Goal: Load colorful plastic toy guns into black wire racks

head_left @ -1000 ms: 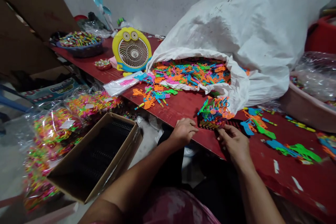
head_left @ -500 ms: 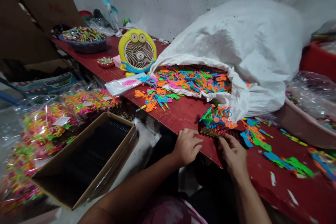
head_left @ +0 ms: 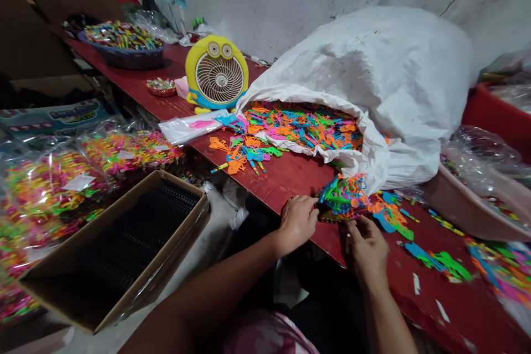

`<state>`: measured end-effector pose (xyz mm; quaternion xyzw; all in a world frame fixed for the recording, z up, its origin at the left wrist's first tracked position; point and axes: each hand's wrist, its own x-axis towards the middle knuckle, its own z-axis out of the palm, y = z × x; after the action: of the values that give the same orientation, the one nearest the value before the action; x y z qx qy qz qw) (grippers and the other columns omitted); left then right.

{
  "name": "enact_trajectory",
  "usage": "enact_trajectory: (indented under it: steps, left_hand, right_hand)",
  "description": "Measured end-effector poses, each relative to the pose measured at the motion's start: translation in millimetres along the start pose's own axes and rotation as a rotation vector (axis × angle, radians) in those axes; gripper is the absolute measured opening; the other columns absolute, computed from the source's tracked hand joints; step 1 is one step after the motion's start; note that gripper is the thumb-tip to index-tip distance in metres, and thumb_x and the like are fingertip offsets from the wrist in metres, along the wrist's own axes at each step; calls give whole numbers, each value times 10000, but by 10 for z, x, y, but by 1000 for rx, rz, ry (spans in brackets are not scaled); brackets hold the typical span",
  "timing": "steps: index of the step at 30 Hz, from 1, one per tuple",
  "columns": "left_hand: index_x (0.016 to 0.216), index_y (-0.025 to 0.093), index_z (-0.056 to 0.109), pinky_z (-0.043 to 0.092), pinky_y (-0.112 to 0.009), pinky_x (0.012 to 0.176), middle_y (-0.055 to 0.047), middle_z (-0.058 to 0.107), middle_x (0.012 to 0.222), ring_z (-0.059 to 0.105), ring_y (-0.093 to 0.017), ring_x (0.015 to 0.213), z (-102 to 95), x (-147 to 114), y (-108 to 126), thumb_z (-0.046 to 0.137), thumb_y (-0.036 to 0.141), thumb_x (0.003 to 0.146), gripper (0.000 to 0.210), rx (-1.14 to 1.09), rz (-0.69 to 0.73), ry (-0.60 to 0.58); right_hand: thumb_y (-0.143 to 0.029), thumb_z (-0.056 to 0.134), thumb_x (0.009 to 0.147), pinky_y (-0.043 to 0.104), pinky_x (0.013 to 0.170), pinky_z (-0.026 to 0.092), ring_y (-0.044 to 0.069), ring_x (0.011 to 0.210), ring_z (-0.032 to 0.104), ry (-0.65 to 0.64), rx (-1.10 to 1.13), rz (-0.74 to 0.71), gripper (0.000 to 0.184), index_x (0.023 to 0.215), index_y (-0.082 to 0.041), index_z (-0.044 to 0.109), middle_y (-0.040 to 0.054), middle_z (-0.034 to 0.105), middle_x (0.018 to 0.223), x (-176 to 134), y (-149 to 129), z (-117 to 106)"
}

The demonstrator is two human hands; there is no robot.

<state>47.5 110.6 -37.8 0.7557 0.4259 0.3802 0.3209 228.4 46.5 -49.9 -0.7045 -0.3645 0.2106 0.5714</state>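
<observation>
A small black tray (head_left: 332, 217) stands at the front edge of the red table, packed with flat orange, green and blue plastic toy pieces (head_left: 344, 194). My left hand (head_left: 297, 222) grips its left end, fingers curled against it. At the near side, my right hand (head_left: 368, 246) pinches the tray's front edge between thumb and fingers; the fingertips are partly hidden. Just behind, a large white sack (head_left: 394, 77) lies on its side with its mouth spilling similar pieces (head_left: 307, 127). More loose pieces (head_left: 440, 263) are scattered to the right.
A yellow fan (head_left: 219, 74) stands beside a clear plastic bag (head_left: 191, 126). Below left, an open cardboard box (head_left: 166, 257) holds stacked black trays, beside bagged colourful pieces (head_left: 58, 177). A pink basin (head_left: 460, 193) sits right, a blue basin (head_left: 124, 58) far left on the red table (head_left: 286, 177).
My left hand has moved from resting beside the tray onto its left end. The filled tray has shifted and turned slightly. My view has swung a little to the right.
</observation>
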Motion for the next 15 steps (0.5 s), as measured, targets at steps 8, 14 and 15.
enact_trajectory:
  steps: [8,14,15]
  left_hand:
    - [1067,222,692,465,-405,898,-39,699,1041,591,-239,976,100,-343,181,574,226,876,224,-9,186,-163]
    - [992,199,663,496,-298,816,-33,658,976,614,-165,864,33,-214,84,638,229,855,143,-229,-8,46]
    - [1056,195,643,501,-304,821,-42,646,1013,611,-170,870,13,-154,61,684,256,825,242,-237,-32,92]
  right_hand:
    - [-333,799,560,259,561,501,148,655,622,32,92,75,470,974,-169,648,14,657,834,42,-130,-202]
    - [-409,678,773,325,697,544,201,886,659,213,-39,-142,503,1218,-184,613,99,651,1141,-207,-374,-318]
    - [-433,638,818,361,763,547,211,936,651,266,-85,-220,490,1241,-187,608,103,644,1162,-245,-441,-318]
